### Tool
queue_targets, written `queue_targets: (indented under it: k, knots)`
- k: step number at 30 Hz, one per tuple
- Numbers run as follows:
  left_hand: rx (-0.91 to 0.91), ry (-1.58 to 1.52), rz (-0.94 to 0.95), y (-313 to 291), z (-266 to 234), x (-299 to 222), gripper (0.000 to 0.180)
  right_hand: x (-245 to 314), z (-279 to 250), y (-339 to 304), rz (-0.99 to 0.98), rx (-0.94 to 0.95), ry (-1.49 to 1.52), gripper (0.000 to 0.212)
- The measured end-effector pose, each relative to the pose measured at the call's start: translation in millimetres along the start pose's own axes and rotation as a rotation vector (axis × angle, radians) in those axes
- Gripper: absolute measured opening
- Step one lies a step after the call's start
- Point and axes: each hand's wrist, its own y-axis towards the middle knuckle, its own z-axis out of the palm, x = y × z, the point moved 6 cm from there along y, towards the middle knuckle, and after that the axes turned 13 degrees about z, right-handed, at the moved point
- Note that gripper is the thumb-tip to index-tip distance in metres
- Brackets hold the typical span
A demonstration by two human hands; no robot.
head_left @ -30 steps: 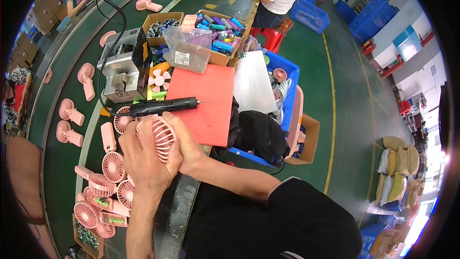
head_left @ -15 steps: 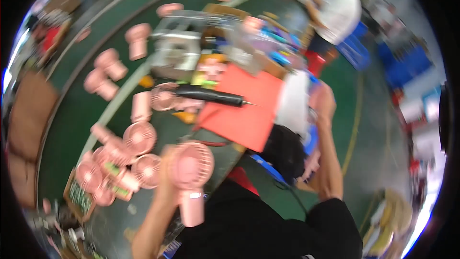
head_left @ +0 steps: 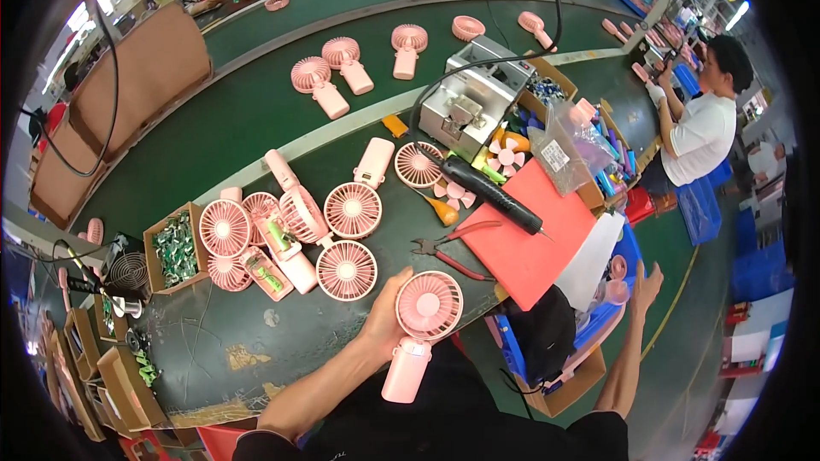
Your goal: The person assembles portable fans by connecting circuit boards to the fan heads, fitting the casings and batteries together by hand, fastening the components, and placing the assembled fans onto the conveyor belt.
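Note:
In my left hand, close to my body at the table's front edge, is a pink handheld fan, its round grille up and its handle pointing down. The fingers wrap round the grille from the left. My right hand hovers by the right rim of a blue crate, fingers apart, holding nothing that I can see. Pink parts and a black cloth-like item lie in that crate. Left of the held fan is a cluster of pink fans, some with opened handles showing green cells.
A black electric screwdriver lies over a red sheet, beside red-handled pliers. Behind stands a metal fixture. A carton of circuit boards is at left. More fans sit on the green conveyor; a co-worker stands right.
The view has swung and sharpened from blur, so the scene sits further right. My left hand still holds the fan. My right hand has drawn back toward me along the crate.

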Motion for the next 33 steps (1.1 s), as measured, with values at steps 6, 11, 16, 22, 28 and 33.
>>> queue_targets:
  k: [6,11,16,22,28,33]
  knots:
    - [0.044,0.002,0.031,-6.4,-2.5,-8.0,0.048,303.1,-49.1,-139.0,-0.58,0.55,0.701,0.028]
    - [-0.026,-0.032,0.094,-19.1,-10.5,-23.1,0.048,450.5,-54.4,-245.6,-1.219,0.68,0.649,0.038]
    - [-0.017,-0.054,0.149,-29.8,-24.1,-32.3,0.05,500.9,-10.2,-266.0,-1.418,0.41,0.348,0.043]
    - [0.059,-0.114,0.128,-38.9,-18.4,-37.2,0.059,535.3,15.8,-261.9,-1.359,0.617,-0.117,0.066]
    - [0.025,-0.124,0.155,-42.2,-27.8,-38.0,0.057,544.5,13.9,-259.9,-1.365,0.825,-0.328,0.068]
    - [0.019,-0.208,0.224,-47.8,-21.8,-52.5,0.048,537.1,10.7,-254.4,-1.453,0.752,-0.188,0.074]
